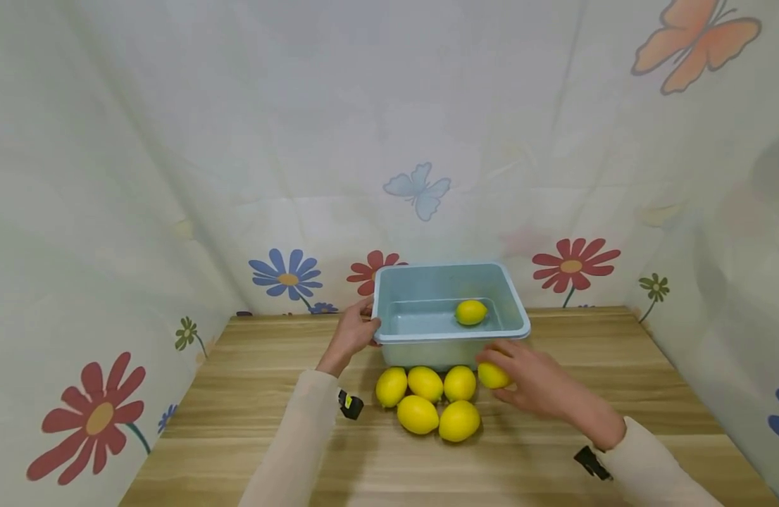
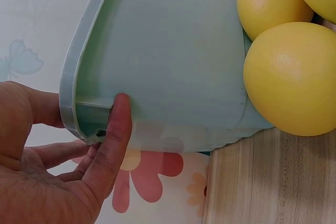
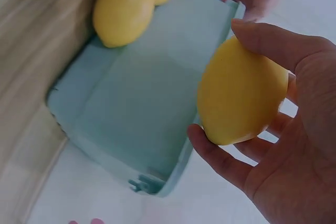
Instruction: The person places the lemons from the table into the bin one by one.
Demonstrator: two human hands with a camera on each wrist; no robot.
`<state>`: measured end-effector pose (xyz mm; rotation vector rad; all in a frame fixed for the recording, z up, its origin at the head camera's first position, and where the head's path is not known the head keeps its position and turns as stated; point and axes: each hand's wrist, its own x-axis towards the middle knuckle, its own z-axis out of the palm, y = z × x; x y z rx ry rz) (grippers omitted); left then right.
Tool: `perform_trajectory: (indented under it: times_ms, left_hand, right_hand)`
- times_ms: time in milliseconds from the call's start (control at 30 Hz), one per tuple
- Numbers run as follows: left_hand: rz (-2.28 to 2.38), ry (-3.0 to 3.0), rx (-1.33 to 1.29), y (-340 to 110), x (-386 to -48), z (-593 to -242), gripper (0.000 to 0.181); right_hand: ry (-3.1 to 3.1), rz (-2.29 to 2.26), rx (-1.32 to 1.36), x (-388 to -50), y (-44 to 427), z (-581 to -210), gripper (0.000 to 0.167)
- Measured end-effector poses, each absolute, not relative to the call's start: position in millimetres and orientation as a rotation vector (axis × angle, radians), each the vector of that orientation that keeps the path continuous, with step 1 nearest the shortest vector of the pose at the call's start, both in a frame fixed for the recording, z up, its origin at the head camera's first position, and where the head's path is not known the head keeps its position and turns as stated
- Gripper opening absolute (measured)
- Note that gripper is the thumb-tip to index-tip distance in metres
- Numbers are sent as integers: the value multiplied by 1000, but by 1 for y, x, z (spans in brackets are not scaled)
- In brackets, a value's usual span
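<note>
Yellow lemon (image 3: pixel 239 95) held in R hand (image 1: pixel 534 377), L hand (image 1: pixel 353 331) gripping bin (image 1: pixel 427 353) w/ fingers

Bin (image 1: pixel 427 353) – smooth plstc; tbl (image 1: pixel 218 401) – wood-look

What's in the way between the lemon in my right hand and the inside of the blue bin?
Only the near wall of the blue bin: the lemon in your right hand is outside it, so it likely has to rise over the rim. Nothing visible covers the bin.
</note>
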<state>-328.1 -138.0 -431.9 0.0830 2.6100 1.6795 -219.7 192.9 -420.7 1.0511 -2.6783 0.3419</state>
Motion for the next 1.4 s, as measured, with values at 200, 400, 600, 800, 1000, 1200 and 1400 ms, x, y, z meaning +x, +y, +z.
perform_trajectory:
  times_ms: [200, 400, 600, 800, 1000, 1200, 1400]
  left_hand:
    - [1688, 2596, 78, -138, -328, -432, 60]
    - [1676, 2608, 83, -139, -327, -434, 59]
    - [1675, 2625, 101, -139, -328, -435, 60]
    - [1673, 2632, 102, -140, -329, -435, 60]
    - [1676, 2639, 101, -140, -330, -435, 60]
    - [1675, 2621, 97, -141, -329, -437, 60]
    - [1682, 2625, 98, -140, -330, -438, 59]
  right_hand:
    - [-2633, 343, 1028, -225, 191, -405, 53]
    - [-2628, 360, 1007, -230, 189, -392, 53]
    - [-2634, 396, 987, -230, 183, -380, 54]
    - [-2616, 418, 1000, -233, 178, -370, 54]
    - [-2585, 404, 1010, -245, 175, -359, 52]
    - [-2616, 387, 998, -258, 173, -352, 53]
    - [-2629, 363, 1000, -267, 171, -343, 54]
